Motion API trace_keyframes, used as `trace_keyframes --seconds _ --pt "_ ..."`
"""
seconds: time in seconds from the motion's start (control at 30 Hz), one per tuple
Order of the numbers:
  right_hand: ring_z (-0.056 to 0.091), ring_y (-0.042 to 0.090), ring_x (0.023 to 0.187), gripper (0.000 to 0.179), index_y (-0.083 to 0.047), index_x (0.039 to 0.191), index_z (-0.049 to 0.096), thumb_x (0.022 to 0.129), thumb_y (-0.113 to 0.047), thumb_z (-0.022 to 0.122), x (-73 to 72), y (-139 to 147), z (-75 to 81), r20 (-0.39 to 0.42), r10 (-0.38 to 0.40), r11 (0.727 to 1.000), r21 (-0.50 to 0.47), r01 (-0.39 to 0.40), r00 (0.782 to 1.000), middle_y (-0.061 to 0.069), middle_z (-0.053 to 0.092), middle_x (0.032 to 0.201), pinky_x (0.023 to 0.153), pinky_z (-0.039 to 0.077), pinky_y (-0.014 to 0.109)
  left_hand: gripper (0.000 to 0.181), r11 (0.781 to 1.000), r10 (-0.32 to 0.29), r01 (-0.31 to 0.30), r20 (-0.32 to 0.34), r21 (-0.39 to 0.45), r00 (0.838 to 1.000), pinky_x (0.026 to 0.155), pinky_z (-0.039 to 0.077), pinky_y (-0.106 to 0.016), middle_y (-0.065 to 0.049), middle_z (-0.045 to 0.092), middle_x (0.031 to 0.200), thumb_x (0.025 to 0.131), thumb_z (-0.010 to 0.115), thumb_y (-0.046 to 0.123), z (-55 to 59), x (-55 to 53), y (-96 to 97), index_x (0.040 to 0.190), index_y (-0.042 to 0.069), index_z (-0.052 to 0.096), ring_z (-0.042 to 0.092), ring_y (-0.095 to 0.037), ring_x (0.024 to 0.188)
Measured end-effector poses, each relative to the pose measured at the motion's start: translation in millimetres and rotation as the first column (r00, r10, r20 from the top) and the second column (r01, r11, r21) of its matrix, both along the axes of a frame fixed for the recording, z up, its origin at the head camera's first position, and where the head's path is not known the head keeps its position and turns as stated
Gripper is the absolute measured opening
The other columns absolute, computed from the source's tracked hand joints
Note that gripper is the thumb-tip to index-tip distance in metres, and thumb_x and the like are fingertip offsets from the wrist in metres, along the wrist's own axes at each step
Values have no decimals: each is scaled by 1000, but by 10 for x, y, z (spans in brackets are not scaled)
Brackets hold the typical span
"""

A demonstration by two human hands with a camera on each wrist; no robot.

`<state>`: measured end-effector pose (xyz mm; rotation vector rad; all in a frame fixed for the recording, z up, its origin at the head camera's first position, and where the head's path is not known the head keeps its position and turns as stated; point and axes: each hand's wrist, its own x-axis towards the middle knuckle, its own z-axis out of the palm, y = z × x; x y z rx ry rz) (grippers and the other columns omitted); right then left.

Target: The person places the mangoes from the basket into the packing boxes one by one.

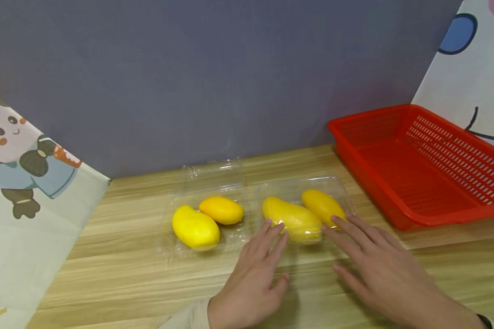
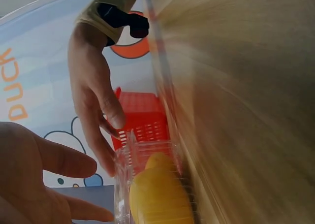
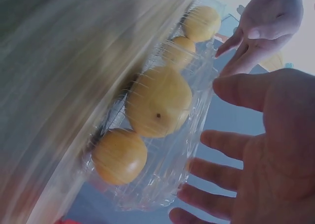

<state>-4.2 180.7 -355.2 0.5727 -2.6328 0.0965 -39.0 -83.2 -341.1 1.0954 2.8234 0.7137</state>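
Two yellow mangoes (image 1: 290,217) lie inside a clear plastic clamshell box (image 1: 298,181) whose lid is down over them. My left hand (image 1: 251,278) has its fingertips at the near left part of that lid, fingers extended. At the near right, my right hand (image 1: 384,265) spreads its fingers over the lid. From the right wrist view, the fingertips lie along the clear lid, with the mangoes (image 3: 160,101) beneath. To the left, a second clamshell box (image 1: 234,235) holds two more mangoes (image 1: 195,227), its lid (image 1: 212,176) folded back.
A red perforated plastic basket (image 1: 368,183) stands at the right. Behind the wooden table (image 1: 119,256) rises a grey panel (image 1: 197,82). Panels with cartoon prints stand at the left (image 1: 37,169) and right (image 1: 448,73).
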Motion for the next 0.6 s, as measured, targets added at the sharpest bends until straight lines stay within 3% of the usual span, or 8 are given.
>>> trace_keyframes --seconds 0.03,0.13,0.23,0.37,0.6 --pt "43 30 138 61 -27 149 45 99 -62 42 -3 -3 3 -5 -3 1000 4 3 1000 1 47 152 102 41 52 69 1000 -4 4 -17 -7 1000 121 26 -58 0 18 167 95 60 24 -10 -7 4 156 10 31 8 -25 157" --pt "43 31 138 63 -27 150 45 99 -64 40 -18 -13 8 -16 -7 1000 17 7 1000 2 47 153 101 42 53 68 1000 -10 8 -68 -29 998 120 28 -57 -2 22 166 95 59 26 -27 -38 18 155 7 33 11 -25 156" --pt "41 31 140 66 -26 151 42 98 -65 40 -49 -3 7 -17 -9 999 44 9 1000 4 44 155 101 42 53 68 999 -17 14 -77 -39 997 120 29 -57 -4 25 166 95 59 26 -23 -88 43 154 6 34 12 -26 156" --pt "38 32 144 69 -22 152 40 97 -63 45 -132 18 11 -4 -5 996 91 5 1000 9 41 157 103 44 55 66 998 -20 17 -50 -68 999 122 27 -56 -4 23 166 96 56 23 -7 -176 82 155 5 32 10 -25 156" --pt "37 40 144 74 -17 154 36 94 -55 58 -286 34 63 94 -42 991 127 30 995 15 36 159 106 42 62 64 994 1 0 8 -106 1000 121 28 -56 -3 23 166 98 52 26 51 -371 188 155 6 32 9 -25 156"
